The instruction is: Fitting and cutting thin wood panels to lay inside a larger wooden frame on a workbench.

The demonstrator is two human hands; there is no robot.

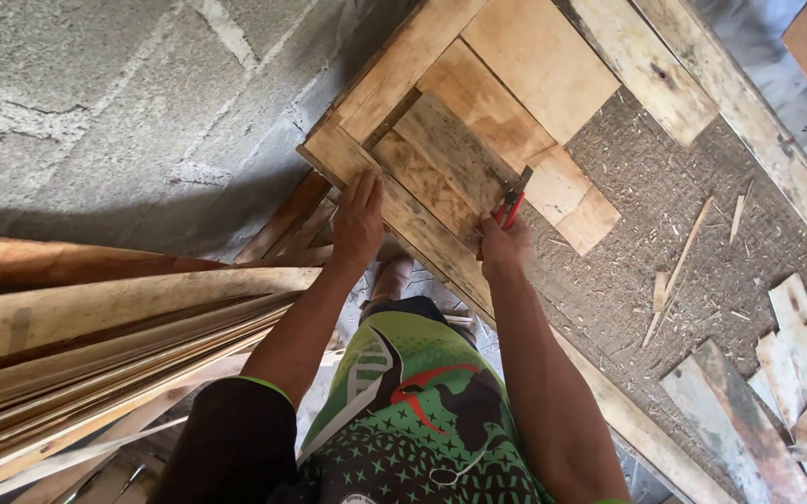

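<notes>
My left hand point(357, 220) lies flat, fingers together, on the edge of a frame of rough wooden boards point(441, 121) that rests on a work surface. My right hand point(504, 247) grips a red-handled tool point(512, 203), a pair of pincers or pliers by its look, with its dark head pressed against a short weathered board point(455, 154) set in the frame. Several pale boards lie side by side across the frame beyond it.
A grey block wall point(114, 93) rises at left. Long thin planks point(95, 355) are stacked at lower left. A coarse woven mat point(665, 215) littered with splinters and offcuts point(777, 373) covers the surface at right. My foot point(390, 278) shows below the frame.
</notes>
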